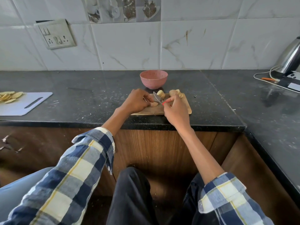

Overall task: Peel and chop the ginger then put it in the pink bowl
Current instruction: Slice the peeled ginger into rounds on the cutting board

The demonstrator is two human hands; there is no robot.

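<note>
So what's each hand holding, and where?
Left hand holds a ginger piece by its end on the board; right hand pinches the knife at its handle.

Home kitchen: tiled wall (129, 46), dark stone counter (81, 98), kettle (290, 59).

In front of me runs a dark speckled stone counter (81, 88) that turns a corner and continues down my right side. Behind it the wall is covered in large white marble-look tiles with faint brown veins (126, 46), and a band of grey picture tiles showing cups and food (123, 8) sits high up. A grubby white switch-and-socket plate (56, 34) hangs slightly crooked on the left part of the wall. Below the counter, the cabinet fronts are brown wood-grain panels (154, 146), darker to the left. Soft, even light falls across the tiles and leaves a dull sheen on the stone.
</note>
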